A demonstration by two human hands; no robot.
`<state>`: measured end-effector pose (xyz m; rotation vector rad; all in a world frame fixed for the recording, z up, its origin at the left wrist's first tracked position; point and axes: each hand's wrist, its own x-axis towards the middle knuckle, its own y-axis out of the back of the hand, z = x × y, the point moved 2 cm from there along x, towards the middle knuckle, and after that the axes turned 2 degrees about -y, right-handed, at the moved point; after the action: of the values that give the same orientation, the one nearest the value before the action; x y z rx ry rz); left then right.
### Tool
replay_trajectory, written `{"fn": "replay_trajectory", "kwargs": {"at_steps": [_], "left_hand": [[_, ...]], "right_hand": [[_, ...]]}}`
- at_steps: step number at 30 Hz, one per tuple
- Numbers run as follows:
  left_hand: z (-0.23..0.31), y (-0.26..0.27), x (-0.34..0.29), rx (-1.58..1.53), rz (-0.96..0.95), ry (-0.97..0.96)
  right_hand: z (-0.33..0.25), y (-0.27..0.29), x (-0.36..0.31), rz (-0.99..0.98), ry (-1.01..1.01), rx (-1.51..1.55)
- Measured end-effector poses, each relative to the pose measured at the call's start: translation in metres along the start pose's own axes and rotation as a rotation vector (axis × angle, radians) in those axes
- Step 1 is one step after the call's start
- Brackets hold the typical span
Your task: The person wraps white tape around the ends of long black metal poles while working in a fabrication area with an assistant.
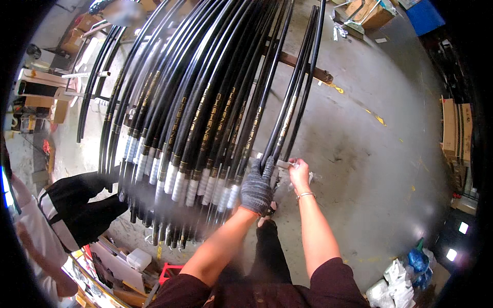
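Long black poles (290, 110) with gold lettering lean in front of me. My left hand (257, 188), in a grey knitted glove, is closed round the lower part of the poles at the right end of the row. Close beside it, my bare right hand (299, 174), with a bracelet on the wrist, pinches the end of a short pale strip (283, 164). The strip reaches to the poles by the gloved fingers; whether it goes round them I cannot tell. White spiral-ridged sleeves (178, 186) cover the lower parts of many poles in the row.
A brown beam (321, 75) runs beneath the poles. A person in black trousers (84, 197) stands at the left. White and blue plastic bags (395, 285) lie at lower right; cardboard (456, 128) stands at far right. A cardboard box (367, 13) sits at the top right.
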<state>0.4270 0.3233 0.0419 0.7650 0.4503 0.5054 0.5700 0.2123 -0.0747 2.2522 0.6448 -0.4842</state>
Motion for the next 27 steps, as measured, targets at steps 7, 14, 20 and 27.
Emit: {"fn": "replay_trajectory", "kwargs": {"at_steps": [7,14,20,27], "left_hand": [[0.004,0.109,-0.023,-0.032,0.181,-0.06],[-0.133,0.222,-0.014,0.287,0.369,-0.186],[-0.194,0.229,0.003,0.234,0.372,-0.206],[-0.203,0.222,0.005,0.217,0.236,-0.111]], "right_hand": [[0.001,0.0,0.0,-0.015,0.135,0.03],[-0.024,0.005,-0.008,-0.029,-0.067,-0.018],[-0.014,0.003,-0.007,-0.006,-0.008,0.038],[-0.016,0.005,-0.008,-0.024,-0.01,0.03]]}}
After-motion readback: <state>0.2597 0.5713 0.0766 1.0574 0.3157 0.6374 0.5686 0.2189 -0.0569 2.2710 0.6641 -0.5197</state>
